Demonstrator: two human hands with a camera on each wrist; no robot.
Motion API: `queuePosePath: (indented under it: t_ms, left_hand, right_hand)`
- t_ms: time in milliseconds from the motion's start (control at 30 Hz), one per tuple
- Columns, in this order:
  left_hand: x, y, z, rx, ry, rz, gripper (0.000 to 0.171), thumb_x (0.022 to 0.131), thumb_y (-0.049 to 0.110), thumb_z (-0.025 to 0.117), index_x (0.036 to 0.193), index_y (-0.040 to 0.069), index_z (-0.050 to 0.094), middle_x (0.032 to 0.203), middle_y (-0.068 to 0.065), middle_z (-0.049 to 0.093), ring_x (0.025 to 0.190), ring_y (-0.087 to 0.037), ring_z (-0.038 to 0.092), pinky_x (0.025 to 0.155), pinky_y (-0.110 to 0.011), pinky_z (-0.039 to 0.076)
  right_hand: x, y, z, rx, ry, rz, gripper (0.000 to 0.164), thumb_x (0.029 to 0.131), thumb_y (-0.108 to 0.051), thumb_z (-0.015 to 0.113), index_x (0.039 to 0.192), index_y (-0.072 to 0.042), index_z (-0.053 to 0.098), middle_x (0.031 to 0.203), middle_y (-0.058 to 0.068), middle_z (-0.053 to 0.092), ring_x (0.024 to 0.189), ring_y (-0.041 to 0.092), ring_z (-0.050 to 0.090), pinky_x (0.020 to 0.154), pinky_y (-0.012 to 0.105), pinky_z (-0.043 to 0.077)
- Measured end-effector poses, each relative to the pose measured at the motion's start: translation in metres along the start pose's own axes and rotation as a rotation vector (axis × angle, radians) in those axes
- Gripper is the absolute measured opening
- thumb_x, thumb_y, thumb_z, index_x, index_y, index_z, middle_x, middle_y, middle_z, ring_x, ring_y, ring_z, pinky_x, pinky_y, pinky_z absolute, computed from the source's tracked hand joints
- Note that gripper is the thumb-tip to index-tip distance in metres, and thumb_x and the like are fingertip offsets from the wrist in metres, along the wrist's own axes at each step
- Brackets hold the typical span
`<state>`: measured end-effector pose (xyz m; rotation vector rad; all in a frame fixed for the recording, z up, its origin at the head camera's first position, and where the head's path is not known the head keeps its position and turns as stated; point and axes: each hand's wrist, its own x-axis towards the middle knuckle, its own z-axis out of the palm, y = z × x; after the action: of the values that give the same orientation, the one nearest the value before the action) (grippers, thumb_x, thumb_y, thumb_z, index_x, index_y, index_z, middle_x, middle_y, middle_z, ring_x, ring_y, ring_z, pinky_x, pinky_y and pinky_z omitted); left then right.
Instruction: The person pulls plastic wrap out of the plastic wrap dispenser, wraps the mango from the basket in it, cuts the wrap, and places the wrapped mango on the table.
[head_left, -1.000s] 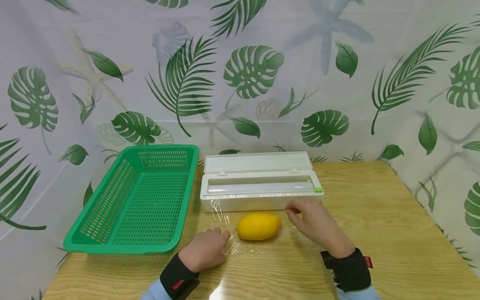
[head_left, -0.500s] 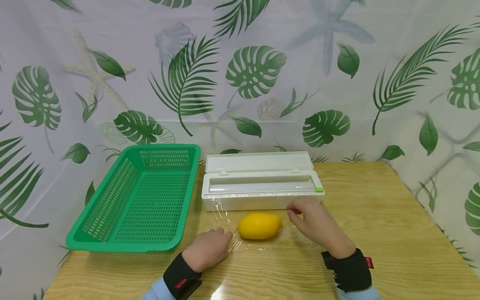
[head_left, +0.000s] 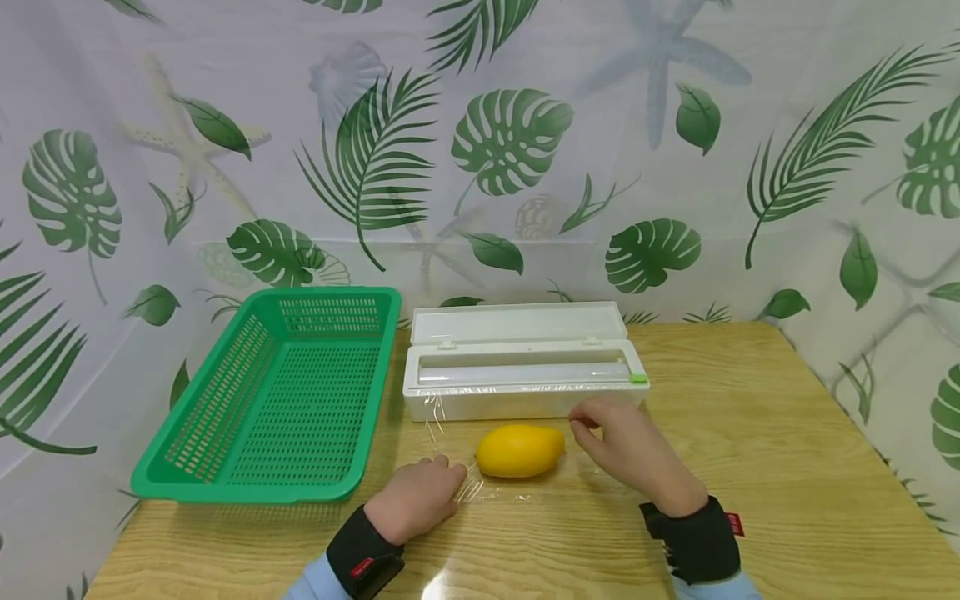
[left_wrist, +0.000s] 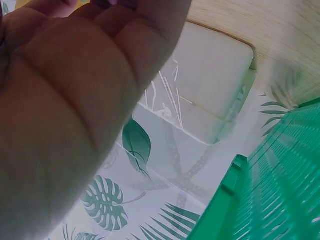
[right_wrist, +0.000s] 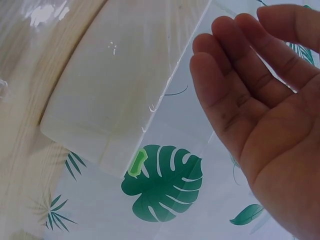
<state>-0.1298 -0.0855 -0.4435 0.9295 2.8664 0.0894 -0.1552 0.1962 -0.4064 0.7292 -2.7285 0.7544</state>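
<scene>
A yellow mango (head_left: 521, 451) lies on clear plastic wrap (head_left: 471, 487) spread over the table in front of a white wrap dispenser (head_left: 525, 406). The dispenser's lid is up, and the roll inside shows. To the left of the mango, my left hand (head_left: 417, 500) rests at the wrap's creased edge; its fingertips are hidden, so whether they pinch the wrap cannot be told. My right hand (head_left: 630, 454) hovers right of the mango, by the dispenser's front. In the right wrist view its fingers (right_wrist: 212, 82) curve loosely, with nothing seen in them.
A green plastic basket (head_left: 367, 400) stands left of the dispenser. A bright green slider (head_left: 637, 379) sits at the dispenser's right end. Behind the wooden table (head_left: 810, 467) hangs a leaf-patterned cloth (head_left: 555, 250).
Both hands stay nearly in place, with only slight shifts of the right hand. The whole head view has moved a little. The mango, wrap and dispenser lie as before.
</scene>
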Motion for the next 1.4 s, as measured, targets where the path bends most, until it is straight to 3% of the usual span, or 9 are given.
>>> queuePosePath:
  t_ms: [700,1400]
  left_hand:
    - [-0.0009,-0.0001,0.0002,0.032,0.021,0.028,0.014,0.083,0.017,0.064,0.093,0.009,0.057,0.075,-0.008,0.056,0.062,-0.022,0.054,0.047,-0.036,0.049]
    - [-0.002,0.0002,-0.0029,0.004,0.026,0.029,0.011,0.084,0.015,0.062,0.09,0.008,0.056,0.073,-0.008,0.054,0.06,-0.021,0.053,0.046,-0.035,0.048]
  right_hand:
    - [0.0002,-0.0013,0.0009,-0.013,-0.006,0.01,0.007,0.085,-0.01,0.062,0.09,-0.011,0.066,0.086,0.003,0.067,0.079,0.014,0.058,0.069,0.038,0.054]
    - [0.0001,-0.0009,-0.0006,-0.014,-0.012,0.016,0.007,0.085,-0.01,0.062,0.09,-0.012,0.066,0.086,0.003,0.066,0.079,0.014,0.058,0.069,0.038,0.054]
